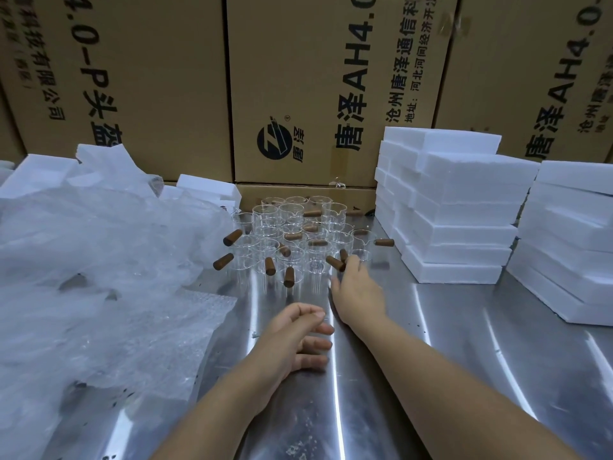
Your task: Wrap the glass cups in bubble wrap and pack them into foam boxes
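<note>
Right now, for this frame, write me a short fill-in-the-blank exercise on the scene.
The crumpled clear bubble wrap lies to the ___ of the clear glass cups with brown handles.
The stacked rectangular foam boxes are ___ in colour.
The right hand reaches toward the cups, while the left hand holds ___.
Missing words: left; white; nothing.

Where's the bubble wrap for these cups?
In the head view, the bubble wrap lies heaped on the left side of the steel table, just left of the glass cups and the left hand.
</note>
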